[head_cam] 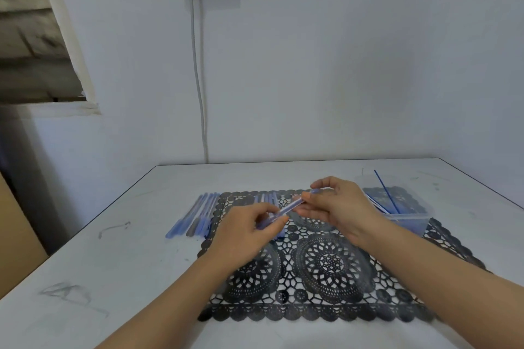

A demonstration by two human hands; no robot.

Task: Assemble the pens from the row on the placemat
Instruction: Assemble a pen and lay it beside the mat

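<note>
Now both hands, left hand (249, 228) and right hand (337, 205), pinch one pen (290, 207) over the placemat (326, 306); next, likely push its parts together.

Counts: 2 hands, left hand (243, 232) and right hand (337, 207); 1 placemat (320, 263); 1 clear plastic tub (408, 217); 1 held pen (292, 205); roughly six loose pens (195, 215) at left, blurred.

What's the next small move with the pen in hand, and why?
Probably push the two ends toward each other to seat the parts. The left hand and right hand each pinch one end of a single pen, held above the placemat, so it looks mid-join. Blur hides whether it is already seated.
</note>
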